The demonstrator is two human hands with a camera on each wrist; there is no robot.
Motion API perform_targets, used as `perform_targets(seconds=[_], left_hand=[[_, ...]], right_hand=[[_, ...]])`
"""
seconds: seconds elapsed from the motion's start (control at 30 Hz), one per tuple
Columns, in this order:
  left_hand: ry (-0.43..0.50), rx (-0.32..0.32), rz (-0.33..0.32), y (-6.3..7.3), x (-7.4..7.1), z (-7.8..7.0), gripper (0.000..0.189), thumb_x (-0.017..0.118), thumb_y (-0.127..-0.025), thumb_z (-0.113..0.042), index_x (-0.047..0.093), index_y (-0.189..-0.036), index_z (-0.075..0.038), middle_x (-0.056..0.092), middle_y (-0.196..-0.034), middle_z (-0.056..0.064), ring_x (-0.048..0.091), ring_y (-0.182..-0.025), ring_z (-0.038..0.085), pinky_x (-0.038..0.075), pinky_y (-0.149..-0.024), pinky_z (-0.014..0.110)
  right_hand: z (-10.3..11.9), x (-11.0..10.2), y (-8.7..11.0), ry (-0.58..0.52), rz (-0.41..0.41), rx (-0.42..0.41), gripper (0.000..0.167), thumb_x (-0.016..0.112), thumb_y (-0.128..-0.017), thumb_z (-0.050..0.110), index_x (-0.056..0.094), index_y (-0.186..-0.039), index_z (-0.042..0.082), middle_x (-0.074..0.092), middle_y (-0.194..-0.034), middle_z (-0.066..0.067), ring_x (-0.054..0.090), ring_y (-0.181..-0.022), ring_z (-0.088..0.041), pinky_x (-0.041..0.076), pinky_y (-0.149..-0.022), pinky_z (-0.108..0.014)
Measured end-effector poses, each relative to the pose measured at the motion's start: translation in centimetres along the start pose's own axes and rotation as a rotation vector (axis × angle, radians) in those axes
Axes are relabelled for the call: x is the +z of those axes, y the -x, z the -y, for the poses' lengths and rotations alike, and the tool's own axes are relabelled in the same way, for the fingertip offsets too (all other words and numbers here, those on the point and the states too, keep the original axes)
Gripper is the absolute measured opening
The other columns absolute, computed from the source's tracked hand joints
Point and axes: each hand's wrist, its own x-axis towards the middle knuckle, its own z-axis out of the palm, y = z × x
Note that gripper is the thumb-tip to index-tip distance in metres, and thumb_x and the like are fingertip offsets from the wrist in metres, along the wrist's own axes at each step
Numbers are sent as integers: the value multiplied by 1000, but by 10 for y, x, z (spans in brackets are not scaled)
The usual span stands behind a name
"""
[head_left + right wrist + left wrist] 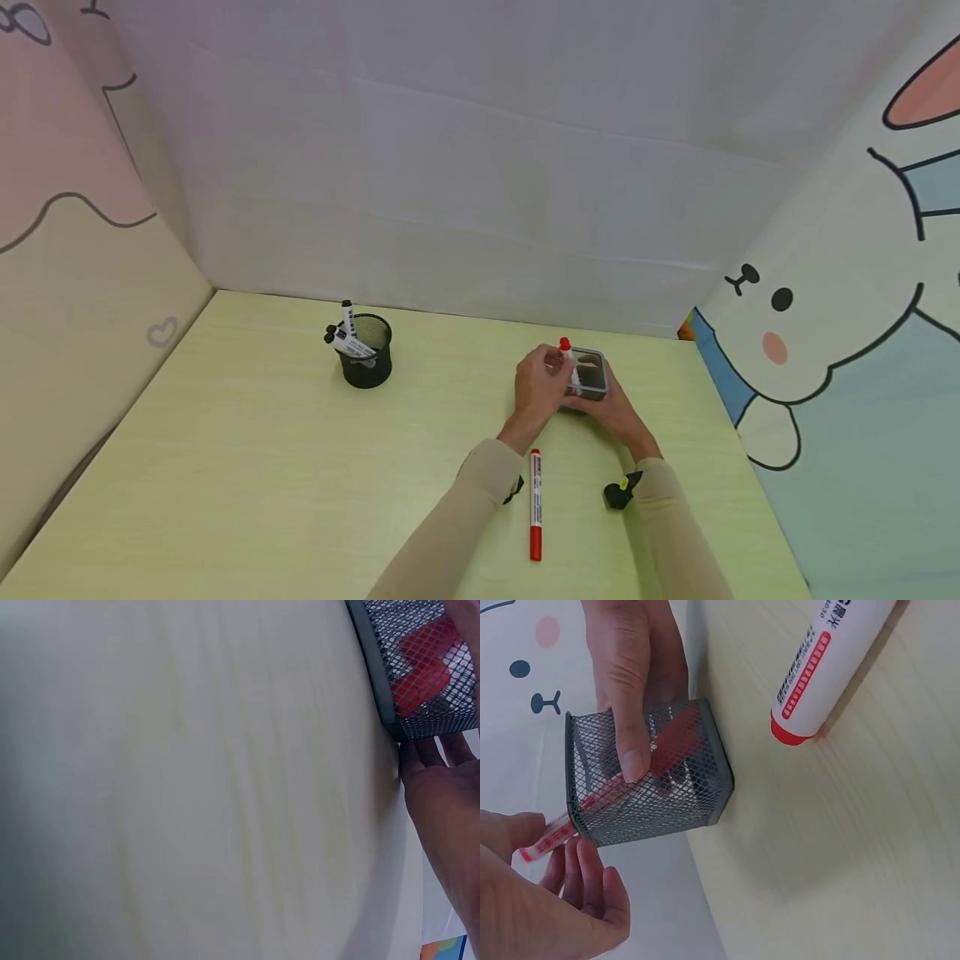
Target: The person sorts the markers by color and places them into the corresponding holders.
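My left hand [538, 387] pinches the red end of a red-and-white marker [553, 838], whose other end reaches down inside a square dark mesh pen holder [592, 375]. My right hand [618, 412] grips this holder from the right, with the thumb laid along its mesh wall in the left wrist view. Tilted in that grip, the holder [660, 802] has its base close over the table. Through the mesh, red marker parts [422, 684] show near the base in the right wrist view. A second red-and-white marker [536, 504] lies on the table between the forearms.
A round black mesh pen cup [367, 371] with several black-capped white markers [351, 342] stands at the back left of the pale wood table [247, 467]. A white sheet [450, 183] rises behind the table, and printed cartoon panels [840, 350] stand at the sides.
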Motion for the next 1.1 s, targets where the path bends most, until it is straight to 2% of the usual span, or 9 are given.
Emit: perform_targets(seconds=[0.3,0.5,0.6,0.83,1.1], left_hand=[[-23,-89,-14,0,-4,0,22,68,-100,-24,70,-110,-4,73,-94,7,67,-81,16,53,-65,27],[-26,-96,-1,1,-8,2,25,67,-101,-26,69,-110,-3,72,-94,8,67,-80,16,54,-66,28],[-31,-92,18,3,-10,3,25,66,-101,-25,68,-111,-3,72,-95,8,66,-81,16,54,-67,29],[-58,-71,63,9,-17,5,26,64,-101,-21,67,-116,0,71,-97,8,65,-81,16,53,-67,29],[-75,-60,91,15,-23,6,26,64,-101,-20,66,-117,0,68,-99,7,63,-82,15,52,-67,27]], right_hand=[[1,2,-2,-5,0,0,84,82,-89,11,31,-155,19,48,-144,-13,48,-123,-26,43,-98,-19],[20,3,3,-19,11,19,82,82,-89,10,32,-154,12,47,-144,-17,48,-123,-26,42,-98,-19],[30,4,7,-28,16,10,80,81,-90,9,32,-153,9,48,-143,-18,49,-121,-22,43,-97,-19],[5,2,-1,-37,10,1,83,80,-90,6,30,-156,13,45,-147,-17,50,-121,-20,44,-97,-18],[-1,1,-1,-35,22,-18,81,80,-91,11,31,-155,19,47,-145,-13,50,-122,-24,44,-99,-19]])
